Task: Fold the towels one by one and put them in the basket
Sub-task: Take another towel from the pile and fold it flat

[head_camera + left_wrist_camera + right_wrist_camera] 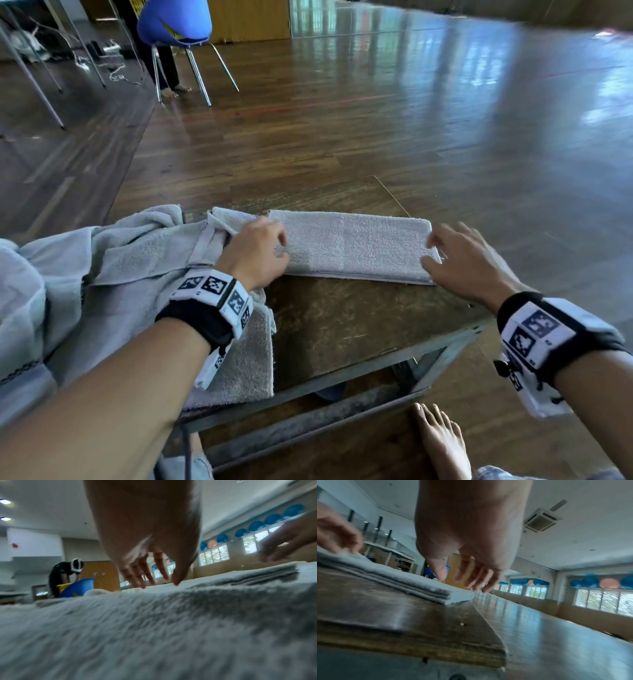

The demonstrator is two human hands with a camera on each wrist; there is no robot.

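A grey towel (pixel 352 246), folded into a long flat strip of several layers, lies across the far side of a wooden table (pixel 342 329). My left hand (pixel 279 248) rests on its left end; in the left wrist view the left hand's (pixel 158 580) straight fingertips touch the cloth. My right hand (pixel 440 253) is at the right end, fingers spread and loose, at the strip's short edge. In the right wrist view the right hand (pixel 462 580) is just above the towel's (pixel 399 578) corner, holding nothing. No basket is in view.
A heap of unfolded grey towels (pixel 102 274) covers the table's left side and lies under my left wrist. The table's right edge (pixel 488 615) drops to a wooden floor. My bare foot (pixel 442 442) is below the table front. A blue chair (pixel 174 24) and another person (pixel 63 577) are far off.
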